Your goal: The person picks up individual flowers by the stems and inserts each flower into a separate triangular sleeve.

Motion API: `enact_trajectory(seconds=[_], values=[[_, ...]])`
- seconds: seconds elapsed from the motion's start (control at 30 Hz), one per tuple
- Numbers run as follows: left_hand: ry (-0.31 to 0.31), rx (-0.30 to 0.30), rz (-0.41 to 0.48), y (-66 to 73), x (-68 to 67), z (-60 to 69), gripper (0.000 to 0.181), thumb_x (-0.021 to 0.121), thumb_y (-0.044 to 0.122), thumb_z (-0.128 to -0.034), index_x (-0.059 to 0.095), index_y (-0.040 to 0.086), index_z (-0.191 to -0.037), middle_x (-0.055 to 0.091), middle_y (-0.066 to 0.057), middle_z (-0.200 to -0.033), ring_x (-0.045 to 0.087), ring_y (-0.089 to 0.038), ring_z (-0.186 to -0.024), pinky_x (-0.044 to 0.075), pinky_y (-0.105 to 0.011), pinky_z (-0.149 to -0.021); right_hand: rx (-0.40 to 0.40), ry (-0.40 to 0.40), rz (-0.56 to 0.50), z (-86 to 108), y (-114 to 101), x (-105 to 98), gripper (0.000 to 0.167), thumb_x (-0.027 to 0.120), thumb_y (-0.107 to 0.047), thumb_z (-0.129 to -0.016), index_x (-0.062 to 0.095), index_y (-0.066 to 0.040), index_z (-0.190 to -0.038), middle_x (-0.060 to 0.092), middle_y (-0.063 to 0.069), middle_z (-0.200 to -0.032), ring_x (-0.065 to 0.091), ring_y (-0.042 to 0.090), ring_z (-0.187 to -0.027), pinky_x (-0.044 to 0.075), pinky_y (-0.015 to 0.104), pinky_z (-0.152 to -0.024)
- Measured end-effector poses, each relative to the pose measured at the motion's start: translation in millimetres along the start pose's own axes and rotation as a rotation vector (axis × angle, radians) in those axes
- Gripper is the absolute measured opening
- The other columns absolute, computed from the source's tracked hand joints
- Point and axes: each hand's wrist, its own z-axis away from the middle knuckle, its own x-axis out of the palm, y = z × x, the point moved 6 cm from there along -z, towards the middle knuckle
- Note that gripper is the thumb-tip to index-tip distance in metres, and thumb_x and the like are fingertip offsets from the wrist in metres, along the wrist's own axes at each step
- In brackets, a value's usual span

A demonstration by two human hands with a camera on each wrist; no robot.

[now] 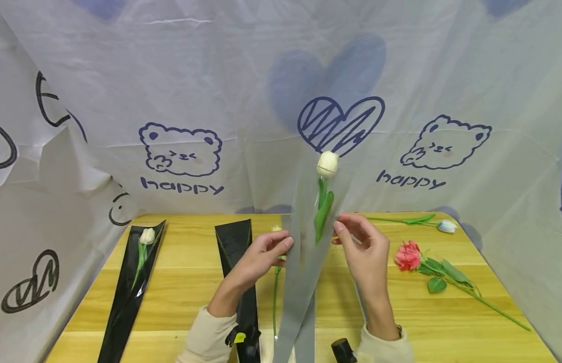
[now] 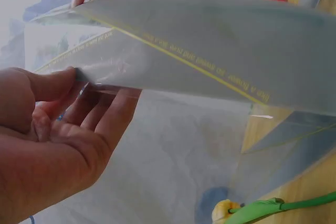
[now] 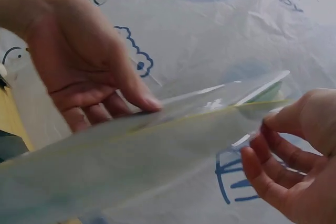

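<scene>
Both hands hold up a grey, translucent flower sleeve above the table. A white tulip with green leaves stands in its upper part, bloom at the top. My left hand pinches the sleeve's left edge between thumb and fingers, as the left wrist view also shows on the sleeve with its slanting yellow printed line. On the opposite edge, my right hand pinches the film; in the right wrist view the right hand's thumb and index finger meet near the sleeve's mouth. The tulip's lower stem is hidden.
A black sleeve with a white tulip lies at left. Another black sleeve and a yellow tulip lie beneath the left arm. At right are a pink flower and a pale blue tulip. A printed cloth hangs behind.
</scene>
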Motion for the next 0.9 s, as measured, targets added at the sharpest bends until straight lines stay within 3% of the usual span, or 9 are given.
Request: enact_trajectory(seconds=[0.1, 0.17, 0.37, 0.5, 0.73, 0.8, 0.9], values=[[0.059, 0.023, -0.024, 3.8, 0.0, 0.7, 0.034, 0.048, 0.018, -0.1110, 0.060, -0.004, -0.134, 0.061, -0.009, -0.107, 0.060, -0.016, -0.098, 0.057, -0.036, -0.084, -0.102, 0.015, 0.056, 2.4, -6.9, 3.9, 0.014, 0.069, 0.006, -0.095, 0.071, 0.009, -0.108, 0.069, 0.020, -0.095, 0.069, 0.017, -0.080, 0.058, 0.025, -0.068], [0.101, 0.034, -0.036, 6.1, -0.5, 1.4, 0.036, 0.048, 0.017, -0.1108, 0.058, -0.004, -0.138, 0.064, -0.013, -0.111, 0.062, -0.016, -0.099, 0.057, -0.037, -0.084, -0.122, 0.010, 0.086, 3.8, -8.0, 7.3, 0.018, 0.069, 0.006, -0.095, 0.070, 0.008, -0.113, 0.069, 0.020, -0.096, 0.069, 0.015, -0.080, 0.058, 0.024, -0.067], [0.226, 0.062, 0.000, 10.2, -4.7, 4.4, 0.035, 0.050, 0.013, -0.1096, 0.059, -0.005, -0.138, 0.066, -0.019, -0.120, 0.065, -0.017, -0.105, 0.057, -0.042, -0.090, -0.005, -0.107, 0.132, 5.3, 2.7, 17.3, 0.044, 0.067, 0.012, -0.094, 0.059, 0.002, -0.136, 0.066, 0.019, -0.101, 0.068, 0.021, -0.086, 0.060, 0.029, -0.066], [0.263, 0.078, 0.056, 11.1, -6.5, 3.9, 0.033, 0.050, 0.011, -0.1093, 0.061, -0.004, -0.136, 0.065, -0.020, -0.122, 0.065, -0.020, -0.105, 0.057, -0.042, -0.089, 0.036, -0.176, 0.162, 6.0, 7.6, 21.0, 0.058, 0.065, 0.015, -0.093, 0.052, -0.003, -0.146, 0.066, 0.018, -0.100, 0.069, 0.029, -0.086, 0.060, 0.032, -0.066], [0.294, 0.037, 0.090, 8.8, -8.8, 4.1, 0.037, 0.053, 0.007, -0.1075, 0.055, -0.009, -0.141, 0.055, -0.023, -0.141, 0.059, -0.031, -0.123, 0.056, -0.046, -0.092, -0.062, -0.101, 0.182, 6.6, 0.0, 19.5, 0.050, 0.067, 0.012, -0.093, 0.059, -0.003, -0.140, 0.066, 0.017, -0.097, 0.067, 0.017, -0.084, 0.058, 0.025, -0.067], [0.305, 0.045, 0.086, 9.1, -9.1, 4.4, 0.035, 0.054, 0.005, -0.1066, 0.057, -0.011, -0.138, 0.055, -0.024, -0.140, 0.059, -0.030, -0.121, 0.056, -0.046, -0.090, -0.080, -0.107, 0.189, 7.2, -0.6, 20.7, 0.047, 0.067, 0.010, -0.094, 0.061, -0.002, -0.139, 0.067, 0.017, -0.098, 0.067, 0.017, -0.085, 0.058, 0.025, -0.067], [0.338, 0.062, 0.085, 10.0, -10.3, 5.1, 0.031, 0.055, 0.004, -0.1057, 0.061, -0.011, -0.133, 0.059, -0.023, -0.132, 0.062, -0.025, -0.113, 0.057, -0.046, -0.090, -0.043, -0.159, 0.180, 7.8, 3.3, 25.1, 0.049, 0.066, 0.009, -0.095, 0.059, -0.004, -0.141, 0.066, 0.016, -0.101, 0.067, 0.021, -0.088, 0.060, 0.028, -0.069]])
